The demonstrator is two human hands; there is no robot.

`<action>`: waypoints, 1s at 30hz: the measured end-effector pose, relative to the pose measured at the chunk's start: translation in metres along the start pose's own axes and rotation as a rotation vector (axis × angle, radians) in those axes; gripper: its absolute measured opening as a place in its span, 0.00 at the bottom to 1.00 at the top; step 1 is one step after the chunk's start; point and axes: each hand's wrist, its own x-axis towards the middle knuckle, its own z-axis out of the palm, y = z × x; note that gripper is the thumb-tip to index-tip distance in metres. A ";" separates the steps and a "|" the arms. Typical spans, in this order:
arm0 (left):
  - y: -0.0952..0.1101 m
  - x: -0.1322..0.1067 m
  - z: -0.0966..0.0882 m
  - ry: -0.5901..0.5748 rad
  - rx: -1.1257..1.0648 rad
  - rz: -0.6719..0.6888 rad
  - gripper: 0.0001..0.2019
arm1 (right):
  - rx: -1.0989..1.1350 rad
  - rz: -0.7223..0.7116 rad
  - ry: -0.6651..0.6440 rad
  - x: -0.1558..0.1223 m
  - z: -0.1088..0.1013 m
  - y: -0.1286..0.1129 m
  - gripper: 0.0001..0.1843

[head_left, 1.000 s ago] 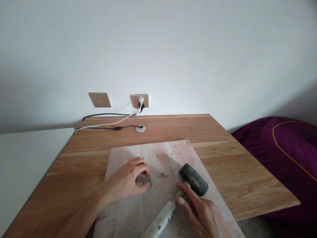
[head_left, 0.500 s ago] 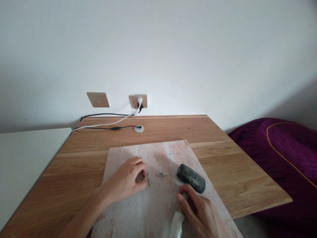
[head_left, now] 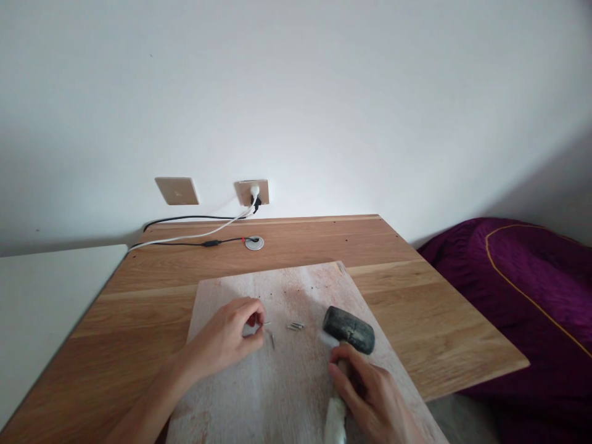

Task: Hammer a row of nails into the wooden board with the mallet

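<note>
A pale plywood board (head_left: 296,370) lies on the wooden desk (head_left: 416,296). My left hand (head_left: 226,339) rests on the board with thumb and forefinger pinched on a small nail (head_left: 266,324). Another nail (head_left: 272,340) lies just right of those fingertips, and a few loose nails (head_left: 295,326) lie a little farther right. My right hand (head_left: 370,398) is wrapped round the pale handle (head_left: 333,427) of a mallet whose black head (head_left: 348,329) rests on the board, right of the nails.
A white and a black cable (head_left: 194,235) run along the desk's back edge to a wall socket (head_left: 252,192); a blank plate (head_left: 177,190) sits beside it. A white surface (head_left: 46,290) adjoins on the left. Purple bedding (head_left: 531,296) lies to the right.
My right hand has closed round the mallet handle and swung it nearer, the head shifting slightly left. My left hand's pinch has tightened on a nail. The camera has drifted a little to the right.
</note>
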 end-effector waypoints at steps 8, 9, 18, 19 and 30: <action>-0.004 0.000 0.002 0.008 -0.025 0.009 0.06 | -0.057 -0.004 0.027 0.000 0.004 0.003 0.24; -0.005 -0.001 0.003 0.012 -0.023 0.016 0.07 | -0.065 -0.006 0.034 0.000 0.004 0.003 0.26; -0.005 -0.002 0.004 0.027 0.009 0.076 0.07 | -0.125 -0.022 0.080 -0.001 0.005 -0.001 0.31; -0.005 -0.002 0.004 0.028 0.011 0.078 0.07 | -0.129 -0.021 0.075 -0.001 0.004 -0.002 0.31; -0.002 -0.001 0.004 0.035 0.018 0.083 0.08 | -0.134 -0.035 0.044 0.000 0.001 -0.002 0.29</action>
